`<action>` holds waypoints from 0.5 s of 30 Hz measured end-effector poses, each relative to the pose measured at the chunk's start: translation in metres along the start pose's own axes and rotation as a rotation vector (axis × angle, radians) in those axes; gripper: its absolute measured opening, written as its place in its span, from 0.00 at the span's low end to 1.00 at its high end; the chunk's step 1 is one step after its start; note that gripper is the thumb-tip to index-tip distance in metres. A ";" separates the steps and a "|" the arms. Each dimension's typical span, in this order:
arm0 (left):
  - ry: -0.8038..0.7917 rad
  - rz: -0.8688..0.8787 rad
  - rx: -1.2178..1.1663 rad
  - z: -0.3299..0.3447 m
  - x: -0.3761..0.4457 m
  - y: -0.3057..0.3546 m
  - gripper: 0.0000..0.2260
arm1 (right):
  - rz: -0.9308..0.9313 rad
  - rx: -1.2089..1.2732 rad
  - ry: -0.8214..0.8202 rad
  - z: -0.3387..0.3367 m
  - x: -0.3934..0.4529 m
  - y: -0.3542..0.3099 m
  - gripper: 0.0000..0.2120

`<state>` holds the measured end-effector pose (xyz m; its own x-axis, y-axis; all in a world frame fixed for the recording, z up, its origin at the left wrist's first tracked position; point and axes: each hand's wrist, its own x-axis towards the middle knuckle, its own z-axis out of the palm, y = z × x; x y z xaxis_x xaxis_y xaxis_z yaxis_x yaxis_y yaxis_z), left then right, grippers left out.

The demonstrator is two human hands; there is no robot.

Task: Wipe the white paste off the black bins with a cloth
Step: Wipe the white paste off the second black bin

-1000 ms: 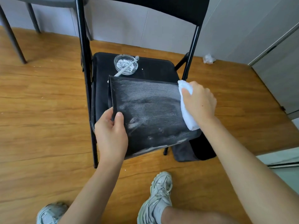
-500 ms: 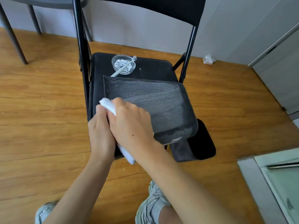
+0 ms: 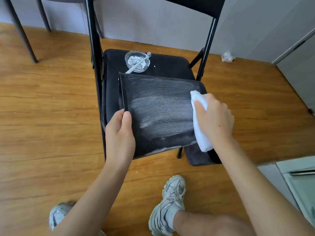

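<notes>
My left hand grips the near left edge of a black bin lying on its side on a black folding chair, thumb curled over the rim. My right hand curls its fingers round a white cloth, pressing it on the bin's right edge. White paste streaks the bin's upper face. Farther off, a glass dish holds a stick.

Second bin mostly hidden

A glass dish holding a white stick sits on a black folding chair over wooden floor.
</notes>
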<state>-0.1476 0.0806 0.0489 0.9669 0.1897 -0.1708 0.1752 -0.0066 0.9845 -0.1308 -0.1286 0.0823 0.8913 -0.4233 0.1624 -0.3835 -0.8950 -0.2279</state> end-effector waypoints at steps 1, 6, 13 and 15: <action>-0.041 -0.056 -0.038 -0.003 -0.006 0.000 0.14 | -0.001 0.008 0.002 0.001 0.001 -0.001 0.16; -0.162 -0.296 -0.164 -0.003 -0.025 0.002 0.17 | -0.011 -0.005 0.006 0.002 0.003 -0.002 0.15; -0.081 -0.429 -0.303 0.005 -0.013 -0.005 0.24 | -0.373 0.031 -0.117 -0.014 -0.039 -0.045 0.02; -0.108 -0.434 -0.300 0.004 -0.010 -0.009 0.28 | -0.574 0.088 -0.190 -0.017 -0.063 -0.069 0.03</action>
<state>-0.1584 0.0751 0.0421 0.8336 0.0101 -0.5523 0.5178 0.3339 0.7877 -0.1650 -0.0427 0.1044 0.9805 0.1627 0.1101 0.1847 -0.9544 -0.2345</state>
